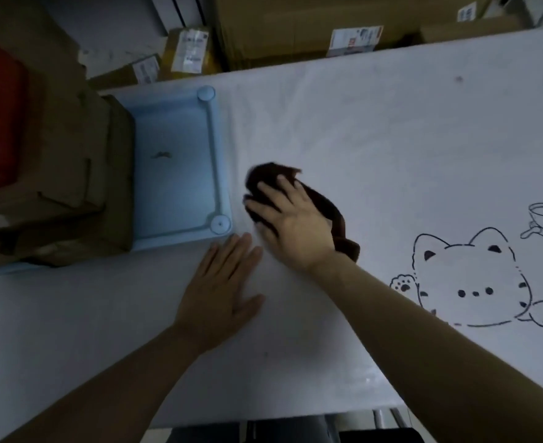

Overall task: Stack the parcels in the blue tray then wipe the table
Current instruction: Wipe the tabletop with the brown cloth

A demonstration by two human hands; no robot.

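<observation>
Dim, bluish cast; soft blur (wide-angle bending at edges).

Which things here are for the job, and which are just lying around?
For the job: blue tray, parcels stacked in it, dark cloth under the right hand, left hand flat on the table.
Just lying about: labelled boxes behind the table, cat drawing on it.

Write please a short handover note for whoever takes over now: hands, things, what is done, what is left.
Left hand: open, flat on the table near the blue tray.
Right hand: open, pressing the dark cloth on the table beside the tray.
Parcels: stacked in the tray's left part.
Done: stacking, it seems.
Left: wipe the table.
</observation>
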